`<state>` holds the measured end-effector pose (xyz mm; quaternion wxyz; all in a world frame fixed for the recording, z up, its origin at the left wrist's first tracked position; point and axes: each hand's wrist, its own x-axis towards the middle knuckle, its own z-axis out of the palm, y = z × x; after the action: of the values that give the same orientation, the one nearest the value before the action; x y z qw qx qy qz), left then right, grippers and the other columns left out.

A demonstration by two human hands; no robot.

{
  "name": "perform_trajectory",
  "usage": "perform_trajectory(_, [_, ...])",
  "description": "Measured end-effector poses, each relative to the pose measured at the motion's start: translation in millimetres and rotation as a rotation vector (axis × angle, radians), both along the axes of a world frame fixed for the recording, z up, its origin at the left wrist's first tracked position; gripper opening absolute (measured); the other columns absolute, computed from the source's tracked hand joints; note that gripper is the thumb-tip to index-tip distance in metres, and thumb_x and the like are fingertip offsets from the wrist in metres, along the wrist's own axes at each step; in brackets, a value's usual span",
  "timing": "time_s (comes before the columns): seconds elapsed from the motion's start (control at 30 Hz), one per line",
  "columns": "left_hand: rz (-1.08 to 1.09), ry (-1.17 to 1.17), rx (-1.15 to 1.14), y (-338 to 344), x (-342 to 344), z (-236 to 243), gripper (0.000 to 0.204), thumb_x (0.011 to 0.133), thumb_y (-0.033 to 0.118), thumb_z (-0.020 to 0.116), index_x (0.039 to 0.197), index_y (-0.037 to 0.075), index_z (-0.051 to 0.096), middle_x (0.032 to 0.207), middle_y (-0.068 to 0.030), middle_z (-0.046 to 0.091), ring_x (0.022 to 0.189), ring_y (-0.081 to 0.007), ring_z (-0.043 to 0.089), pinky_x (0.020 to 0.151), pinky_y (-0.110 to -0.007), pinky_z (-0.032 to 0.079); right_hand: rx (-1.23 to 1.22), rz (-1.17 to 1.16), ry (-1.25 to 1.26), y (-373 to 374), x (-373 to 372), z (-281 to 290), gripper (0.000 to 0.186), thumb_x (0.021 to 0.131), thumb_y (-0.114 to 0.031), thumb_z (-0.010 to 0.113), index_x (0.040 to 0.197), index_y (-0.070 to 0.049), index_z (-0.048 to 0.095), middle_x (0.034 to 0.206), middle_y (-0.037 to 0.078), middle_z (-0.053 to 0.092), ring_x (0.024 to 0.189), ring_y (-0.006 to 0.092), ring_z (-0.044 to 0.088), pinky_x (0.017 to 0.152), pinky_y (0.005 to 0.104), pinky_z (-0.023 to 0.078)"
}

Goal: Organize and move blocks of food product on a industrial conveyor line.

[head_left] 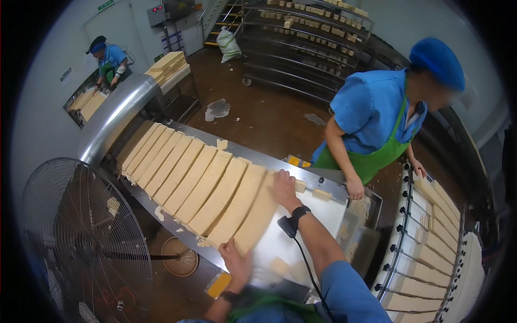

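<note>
A row of long, pale yellow slabs that look like pressed tofu lies side by side across a white conveyor belt. The slab nearest me is between my two hands. At its near end, my left hand presses its fingers against the edge. My right hand is closed around the far end, its fingertips partly hidden. A black device with a cable is strapped to my right wrist. Small offcuts rest on the belt just right of my right hand.
A co-worker stands at the right, one hand near the belt's end, the other at a second conveyor of slabs. A large fan is at the left. Another person works beyond the metal hood. A wheeled rack stands behind.
</note>
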<state>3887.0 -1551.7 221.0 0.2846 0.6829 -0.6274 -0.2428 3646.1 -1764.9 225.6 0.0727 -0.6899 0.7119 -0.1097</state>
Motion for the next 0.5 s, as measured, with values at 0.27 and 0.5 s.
perform_trajectory(0.27, [0.016, -0.052, 0.119, -3.4, -11.1, 2.6, 0.084, 0.078, 0.023, 0.082, 0.144, -0.003, 0.037, 0.131, -0.0268, 0.037, 0.123, -0.0466, 0.045, 0.1, -0.052, 0.045, 0.11, -0.157, 0.093, -12.0, 14.6, 2.8, 0.053, 0.088, -0.044, 0.07, 0.119, -0.002, 0.069, 0.122, 0.014, 0.056, 0.121, 0.0299, 0.048, 0.1, 0.0474, 0.038])
perform_trajectory(0.5, [-0.106, -0.137, -0.031, -2.1, -8.6, -2.6, 0.083, 0.077, 0.03, 0.083, 0.14, -0.002, 0.04, 0.129, -0.0265, 0.041, 0.122, -0.0462, 0.046, 0.096, -0.054, 0.046, 0.081, -0.262, -0.09, 75.7, -45.2, -5.4, 0.057, 0.089, -0.044, 0.069, 0.118, 0.004, 0.062, 0.108, 0.025, 0.071, 0.103, 0.0413, 0.068, 0.092, 0.0505, 0.049])
